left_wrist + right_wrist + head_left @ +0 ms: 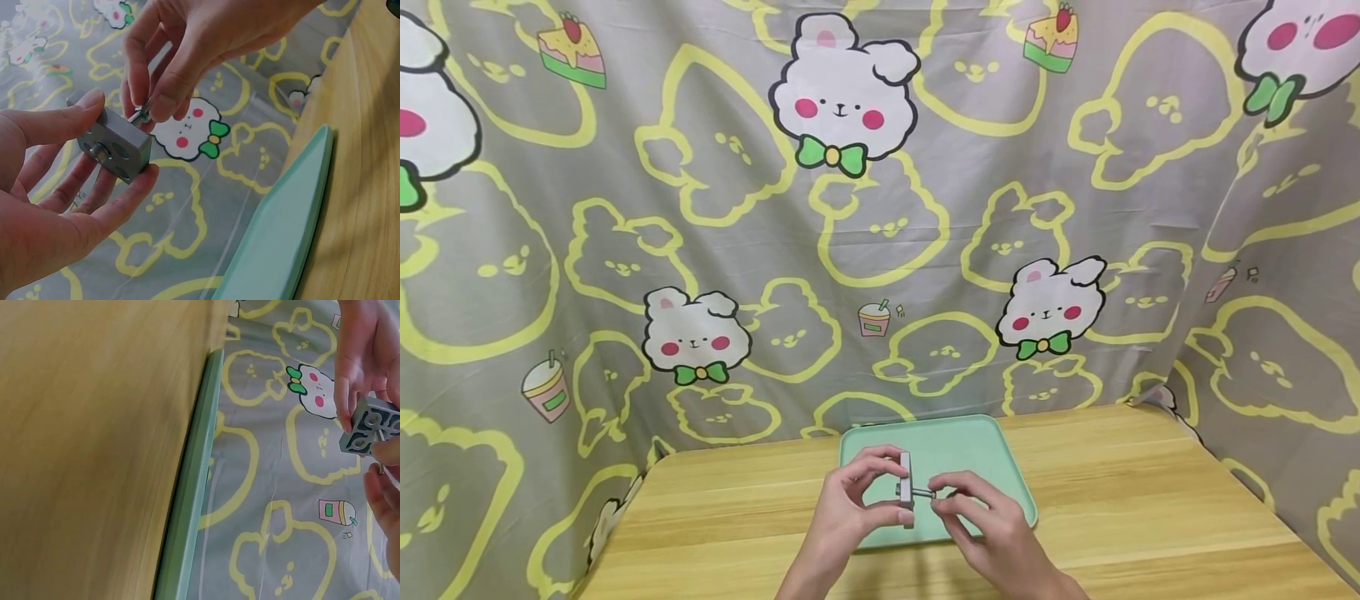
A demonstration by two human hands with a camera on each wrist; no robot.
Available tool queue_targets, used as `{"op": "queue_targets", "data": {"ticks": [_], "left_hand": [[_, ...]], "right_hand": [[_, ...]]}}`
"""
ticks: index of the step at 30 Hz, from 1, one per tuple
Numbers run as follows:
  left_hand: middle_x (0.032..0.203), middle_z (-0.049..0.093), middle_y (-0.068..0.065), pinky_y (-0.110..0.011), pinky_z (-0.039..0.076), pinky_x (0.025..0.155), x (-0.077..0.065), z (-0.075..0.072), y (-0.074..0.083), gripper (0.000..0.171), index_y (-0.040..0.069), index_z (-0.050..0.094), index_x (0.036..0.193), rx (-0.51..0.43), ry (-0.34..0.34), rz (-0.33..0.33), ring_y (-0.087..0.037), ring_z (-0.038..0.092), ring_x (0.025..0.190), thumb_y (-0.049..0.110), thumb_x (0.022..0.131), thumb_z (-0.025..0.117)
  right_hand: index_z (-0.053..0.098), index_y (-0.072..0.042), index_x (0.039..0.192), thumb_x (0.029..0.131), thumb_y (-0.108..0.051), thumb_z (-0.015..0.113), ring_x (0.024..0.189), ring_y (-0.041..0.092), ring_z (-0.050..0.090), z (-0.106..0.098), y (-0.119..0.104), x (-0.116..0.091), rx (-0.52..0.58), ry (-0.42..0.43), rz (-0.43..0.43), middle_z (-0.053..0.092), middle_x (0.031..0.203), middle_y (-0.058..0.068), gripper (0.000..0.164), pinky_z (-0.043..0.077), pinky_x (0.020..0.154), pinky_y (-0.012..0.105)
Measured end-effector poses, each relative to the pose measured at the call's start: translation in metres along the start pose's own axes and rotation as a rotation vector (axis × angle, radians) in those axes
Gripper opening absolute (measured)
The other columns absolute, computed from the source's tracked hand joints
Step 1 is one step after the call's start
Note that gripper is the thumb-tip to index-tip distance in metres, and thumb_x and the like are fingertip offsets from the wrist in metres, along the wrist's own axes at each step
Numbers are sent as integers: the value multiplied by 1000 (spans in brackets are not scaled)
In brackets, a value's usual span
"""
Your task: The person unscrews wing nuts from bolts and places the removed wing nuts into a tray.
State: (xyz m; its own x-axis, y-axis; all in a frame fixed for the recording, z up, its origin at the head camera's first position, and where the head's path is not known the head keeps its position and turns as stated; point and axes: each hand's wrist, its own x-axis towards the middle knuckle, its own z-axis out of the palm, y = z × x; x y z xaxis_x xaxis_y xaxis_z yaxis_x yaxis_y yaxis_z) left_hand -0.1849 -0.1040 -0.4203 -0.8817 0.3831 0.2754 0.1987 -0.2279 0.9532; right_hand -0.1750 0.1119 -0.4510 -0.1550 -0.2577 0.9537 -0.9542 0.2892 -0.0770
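Note:
Over the tray, my left hand [848,502] grips a grey square block [905,493] by its edges, between thumb and fingers. Round holes and a short metal stub in the middle mark one face of the block [119,149] in the left wrist view. Ribs and ring-shaped openings show on its other face in the right wrist view. From that side a thin metal rod [923,493] sticks out, and my right hand [988,518] pinches its outer end with thumb and fingertips. The fingers partly hide the rod's tip, so its exact kind is unclear.
A mint-green tray [962,442] with a low rim lies on the wooden table [1120,500] beneath both hands. Behind and at both sides hangs a grey curtain [925,275] printed with cartoon rabbits and yellow outlines, reaching the table's back edge.

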Motion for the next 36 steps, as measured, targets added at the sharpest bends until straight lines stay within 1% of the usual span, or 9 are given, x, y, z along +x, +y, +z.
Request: {"op": "queue_targets", "data": {"ticks": [3,4,6,9,14,16,19,25,36], "left_hand": [[140,52,-20,-51,60,93,0,0,-1,44,-9,67,112,4,-1,-3,-30,54,129,-5,74,88],[140,52,-20,-51,60,94,0,0,-1,44,-9,67,112,6,0,-4,-30,54,129,-5,73,88],[141,52,-20,-50,60,94,0,-1,-1,44,-8,68,112,10,5,-6,-29,54,130,-5,74,88],[141,52,-20,-51,60,94,0,-1,0,44,-8,68,113,15,9,2,-30,54,129,-4,74,88],[139,52,-20,-51,60,94,0,0,1,44,-7,68,112,23,1,11,-30,56,127,-5,73,89],[139,53,-20,-50,60,94,0,1,1,44,-6,69,111,32,4,11,-29,57,126,-5,72,89],[138,53,-19,-49,61,93,0,2,2,44,-6,70,110,53,6,17,-28,57,126,-6,71,89],[137,53,-19,-48,62,91,1,4,2,42,-4,71,109,98,-15,47,-30,57,124,-6,71,89],[136,53,-21,-47,62,90,0,5,-1,39,-3,71,109,110,-33,44,-29,57,123,-4,74,89]], "right_hand": [[70,-7,92,100,-8,66,86,24,69,0,-1,-1,5,-1,38,67,106,11,9,58,74,16],[70,-8,93,97,-6,71,88,24,69,0,-1,-2,16,-2,73,68,107,10,5,58,77,17],[71,-10,97,90,0,78,93,24,69,-1,-2,-4,68,-3,178,68,110,10,13,58,85,18],[72,-9,104,84,6,81,104,25,68,-4,-5,-6,215,2,444,69,115,10,26,58,94,24],[70,-1,114,96,-7,72,108,23,70,-10,-9,-3,455,46,964,68,117,19,19,62,91,35],[67,4,118,99,-13,70,105,25,72,-11,-8,-1,530,53,1116,69,116,22,26,63,89,38],[63,10,123,100,-18,69,101,30,73,-13,-7,1,643,37,1276,70,113,23,36,64,86,41],[63,11,121,98,-22,72,94,28,75,-12,-4,0,767,-22,1413,74,106,17,41,64,85,39],[65,9,117,96,-17,74,92,26,75,-12,-5,-2,773,-32,1399,73,105,19,34,65,83,37]]}}
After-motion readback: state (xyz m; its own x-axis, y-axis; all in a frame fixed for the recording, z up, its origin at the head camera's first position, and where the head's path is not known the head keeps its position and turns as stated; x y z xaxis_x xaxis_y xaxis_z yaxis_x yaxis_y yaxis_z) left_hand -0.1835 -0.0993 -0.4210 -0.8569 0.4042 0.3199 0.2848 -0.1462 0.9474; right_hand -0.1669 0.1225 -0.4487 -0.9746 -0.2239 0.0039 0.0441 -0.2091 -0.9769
